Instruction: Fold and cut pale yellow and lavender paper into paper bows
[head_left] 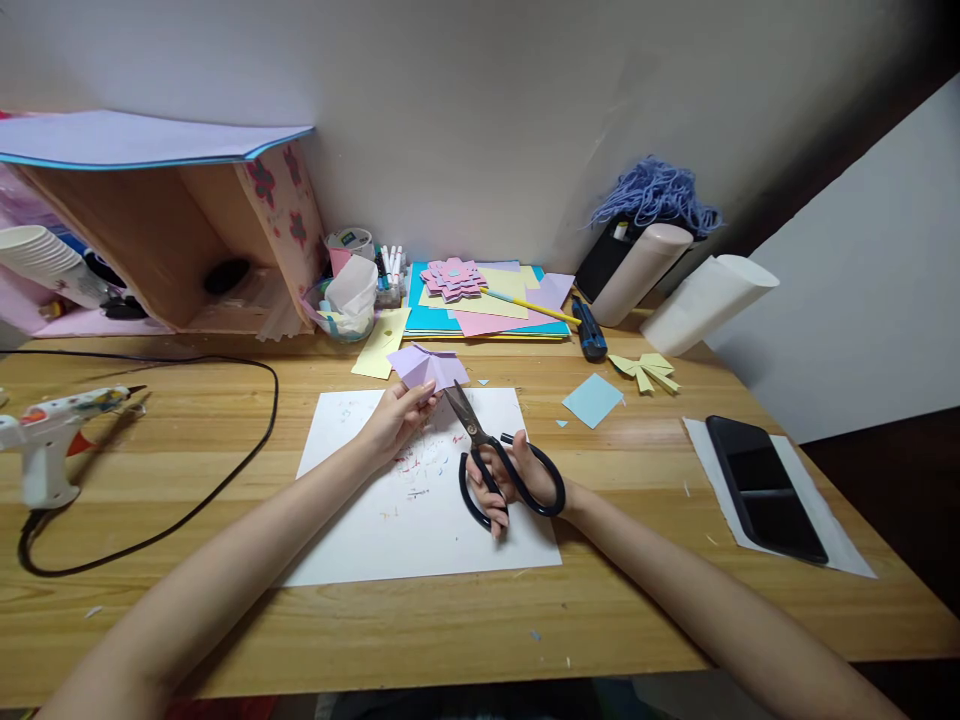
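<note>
Between the fingers and thumb of my left hand (pixel 399 420) is a folded piece of purple paper (pixel 430 367), its pleats spread a little like a fan. My right hand (pixel 506 475) grips black-handled scissors (pixel 473 428), with fingers through the loops. The blades point up and away, their tips at the lower right edge of the purple paper, and appear slightly parted. Beneath both hands lies a white sheet (pixel 480 545) with small coloured marks. A light blue paper square (pixel 593 401) and a folded yellow paper bow (pixel 645 374) rest to the right.
A glue gun (pixel 52 440) and its looping black cord (pixel 276 400) occupy the left side. Behind stand an open cardboard box (pixel 281 230) and a stack of coloured paper (pixel 435 322) bearing a pink paper flower (pixel 454 279). A utility knife (pixel 589 332) and phone (pixel 765 490) lie right.
</note>
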